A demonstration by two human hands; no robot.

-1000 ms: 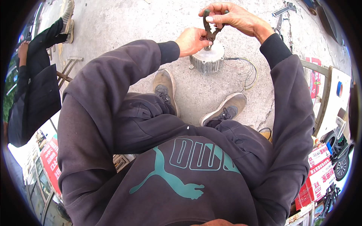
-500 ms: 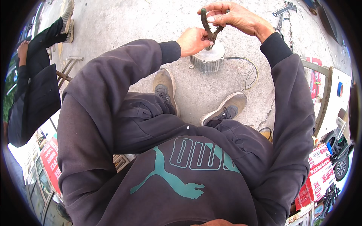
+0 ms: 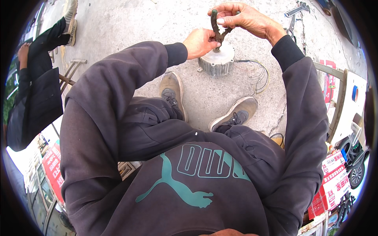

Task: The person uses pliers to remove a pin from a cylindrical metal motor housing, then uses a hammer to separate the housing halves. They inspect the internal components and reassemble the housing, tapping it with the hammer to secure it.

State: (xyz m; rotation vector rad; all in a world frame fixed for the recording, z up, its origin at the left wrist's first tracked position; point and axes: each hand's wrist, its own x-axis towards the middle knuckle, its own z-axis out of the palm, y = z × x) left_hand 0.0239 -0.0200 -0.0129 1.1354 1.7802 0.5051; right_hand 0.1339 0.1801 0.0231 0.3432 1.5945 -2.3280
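On the ground in front of me stands a ribbed grey metal motor [image 3: 217, 65], with thin wires [image 3: 260, 76] coming out of its right side. A pair of dark, grimy pliers [image 3: 219, 37] stands nearly upright above it, jaws down at the middle of its top. Spread apart, the plier handles are in the fingers of my right hand [image 3: 249, 20]. My left hand [image 3: 199, 43] is closed in a pinch beside the jaws. Its fingertips hide what they grip there.
My two shoes [image 3: 172, 88] rest on the concrete floor near the motor. Wrenches [image 3: 297, 10] lie at the far right. A wooden frame [image 3: 338, 98] and red-and-white boxes [image 3: 334, 181] are along the right side. At the left is another person in dark clothes [image 3: 41, 94].
The pliers have shifted very slightly, their left handle a little to the right. My left fingertips have drawn back slightly from the jaw tips. The motor has not moved.
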